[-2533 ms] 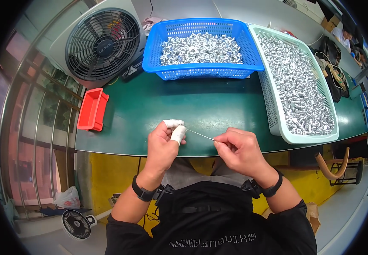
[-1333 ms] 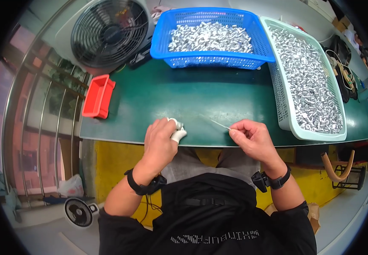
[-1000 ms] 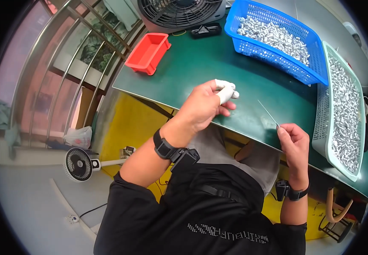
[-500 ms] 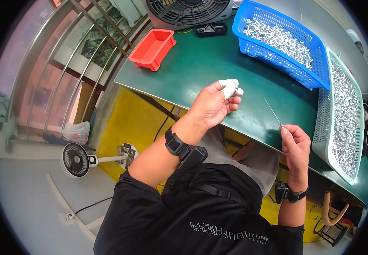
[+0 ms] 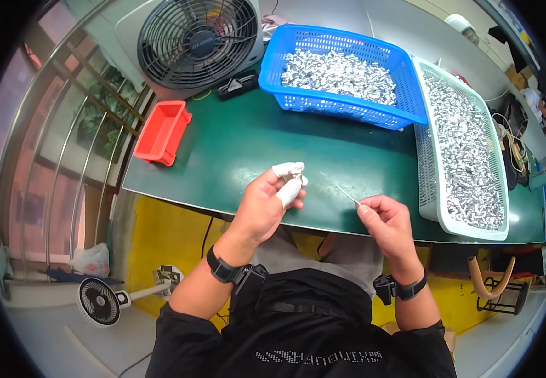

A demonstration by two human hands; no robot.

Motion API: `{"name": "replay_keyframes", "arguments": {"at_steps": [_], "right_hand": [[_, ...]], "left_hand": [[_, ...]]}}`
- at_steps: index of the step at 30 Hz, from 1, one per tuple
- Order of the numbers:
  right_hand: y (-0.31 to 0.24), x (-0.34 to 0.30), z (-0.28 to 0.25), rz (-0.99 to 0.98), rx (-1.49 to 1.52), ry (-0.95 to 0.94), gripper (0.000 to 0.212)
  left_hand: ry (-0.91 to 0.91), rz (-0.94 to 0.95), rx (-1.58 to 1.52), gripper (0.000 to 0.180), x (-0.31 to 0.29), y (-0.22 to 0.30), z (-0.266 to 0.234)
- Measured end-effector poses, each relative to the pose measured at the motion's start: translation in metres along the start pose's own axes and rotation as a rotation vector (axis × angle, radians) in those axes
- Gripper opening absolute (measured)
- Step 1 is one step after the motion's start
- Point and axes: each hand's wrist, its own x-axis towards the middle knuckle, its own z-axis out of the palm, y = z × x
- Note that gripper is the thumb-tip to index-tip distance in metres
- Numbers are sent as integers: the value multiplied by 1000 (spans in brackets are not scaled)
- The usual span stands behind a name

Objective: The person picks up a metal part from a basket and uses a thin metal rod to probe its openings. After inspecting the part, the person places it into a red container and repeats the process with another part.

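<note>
Over the near edge of the green table, my left hand (image 5: 265, 205) is closed, with white wraps on its thumb and fingertips. Pinched there is a small silvery metal piece (image 5: 297, 179), mostly hidden by the fingers. To its right, my right hand (image 5: 391, 227) grips one end of a thin metal rod (image 5: 341, 189) between thumb and forefinger. The rod's free end points up and left, a short gap away from the left fingertips.
A blue basket (image 5: 348, 116) and a pale green basket (image 5: 437, 189), both holding many small silvery metal parts, stand at the back and right of the green table (image 5: 222, 138). A red bin (image 5: 161, 133) sits at the left, beside a large fan (image 5: 199, 43).
My view has turned, so the table and baskets appear farther left and more of the right side shows. The rod's free end has come closer to my left fingertips. Both hands keep their grips.
</note>
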Motion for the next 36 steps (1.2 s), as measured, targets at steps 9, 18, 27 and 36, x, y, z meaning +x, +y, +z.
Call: {"name": "replay_keyframes", "arguments": {"at_steps": [9, 18, 27, 36], "right_hand": [[4, -1, 3, -58, -26, -15, 9], [7, -2, 2, -84, -49, -37, 8], [11, -3, 2, -76, -30, -45, 8], [13, -3, 3, -102, -33, -21, 9]], "left_hand": [[-46, 128, 277, 27, -5, -9, 2], [-65, 128, 313, 28, -6, -7, 6], [0, 135, 217, 32, -8, -5, 11], [-48, 98, 61, 29, -5, -7, -2]]}}
